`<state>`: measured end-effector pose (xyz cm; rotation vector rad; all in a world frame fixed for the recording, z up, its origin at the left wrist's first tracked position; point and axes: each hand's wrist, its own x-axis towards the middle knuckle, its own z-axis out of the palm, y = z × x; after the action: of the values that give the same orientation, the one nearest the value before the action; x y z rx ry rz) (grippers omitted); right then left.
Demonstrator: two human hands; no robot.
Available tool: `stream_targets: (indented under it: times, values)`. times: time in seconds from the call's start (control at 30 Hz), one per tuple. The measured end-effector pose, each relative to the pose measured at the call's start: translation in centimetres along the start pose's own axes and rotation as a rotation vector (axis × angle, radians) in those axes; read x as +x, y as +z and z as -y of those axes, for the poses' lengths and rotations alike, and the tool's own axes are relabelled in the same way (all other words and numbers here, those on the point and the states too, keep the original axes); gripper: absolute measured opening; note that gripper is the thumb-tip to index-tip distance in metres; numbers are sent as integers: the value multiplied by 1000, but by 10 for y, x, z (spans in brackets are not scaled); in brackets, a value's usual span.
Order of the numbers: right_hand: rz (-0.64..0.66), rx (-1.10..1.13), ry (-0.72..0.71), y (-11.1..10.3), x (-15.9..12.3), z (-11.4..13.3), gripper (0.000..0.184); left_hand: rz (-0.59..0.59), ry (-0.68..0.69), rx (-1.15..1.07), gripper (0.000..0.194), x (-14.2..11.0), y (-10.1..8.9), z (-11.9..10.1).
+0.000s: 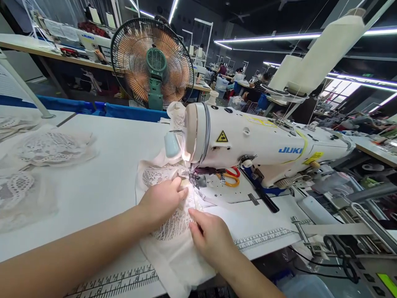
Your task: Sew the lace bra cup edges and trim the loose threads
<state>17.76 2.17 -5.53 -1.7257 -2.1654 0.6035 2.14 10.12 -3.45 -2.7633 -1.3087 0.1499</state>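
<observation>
Steadying the lace cloth (172, 225) at the sewing machine's head (197, 132), the left hand (161, 203) and right hand (214, 236) rest bent fingers on it, seemingly to keep it flat; whether either pinches, I cannot tell. Its loose end reaches the bench's (105, 174) near edge.

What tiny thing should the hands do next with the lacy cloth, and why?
Maybe ease the lace fabric gently toward the presser foot, because the left hand lies on it close by and the right hand touches its edge.
</observation>
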Motion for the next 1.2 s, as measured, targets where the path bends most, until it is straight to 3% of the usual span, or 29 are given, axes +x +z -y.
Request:
stream_targets:
  times: [0.17,0.57,0.67,0.87,1.0,1.2]
  values:
    - [93,-44,51,-8,7,0,42,18,-22,33,50,8,6,4]
    - [258,-64,114,-24,18,1,55,-15,-43,-6,33,15,2,7]
    - [296,-1,107,-30,22,2,50,-113,34,-2,32,14,7,10]
    - [322,4,106,-34,24,3,43,-335,401,7,31,15,24,15]
    - [341,-43,83,-32,23,4,50,-260,361,-98,32,13,24,15]
    - [342,-71,61,-34,23,4,45,-172,261,-263,27,16,15,10]
